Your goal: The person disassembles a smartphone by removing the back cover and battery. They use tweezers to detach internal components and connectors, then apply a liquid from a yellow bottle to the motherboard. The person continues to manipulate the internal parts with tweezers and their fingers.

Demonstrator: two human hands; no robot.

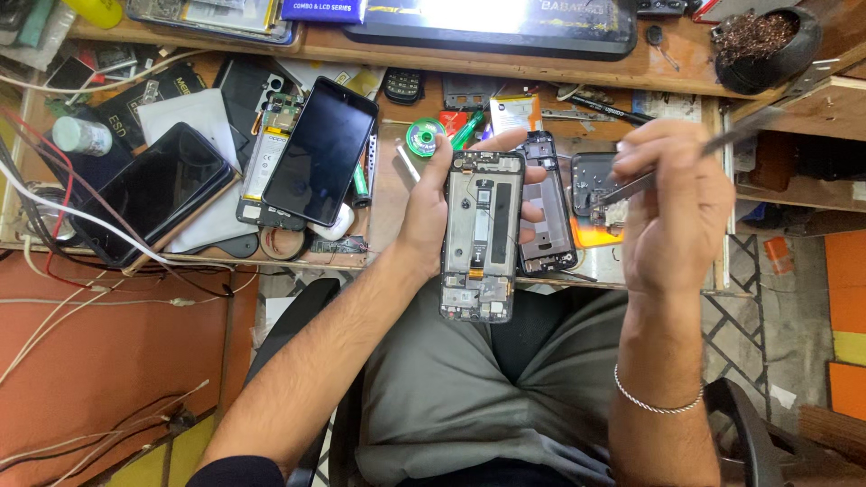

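At far left of the frame a dark phone (152,194) is seen lying screen up on the cluttered wooden bench (397,194), with red and white wires (54,216) trailing past it toward the left edge. Just right of it a second black phone (320,151) is laid tilted over an opened handset with a bare battery (264,160). A green solder-wick spool (424,136) is seen in the upper middle of the bench. The left forearm is raised diagonally from bottom left toward center, and the left hand (431,203) is closed around an opened phone frame (482,236), thumb along its left edge and fingertips wrapped onto the right edge; the frame is held upright in the center of the frame, above the lap, its internal side facing the camera. Just behind it, to the right, another bare phone frame (547,203) is seen lying on the bench edge, partly hidden by the fingers. The right forearm, with a thin silver bracelet (657,401) at the wrist, is raised vertically at right; the right hand (675,203) is pinched shut on metal tweezers (667,171), tips pointed down-left toward a small dark part (591,180) on the bench. A black bowl of copper-coloured shavings (765,43) is seen at upper right.
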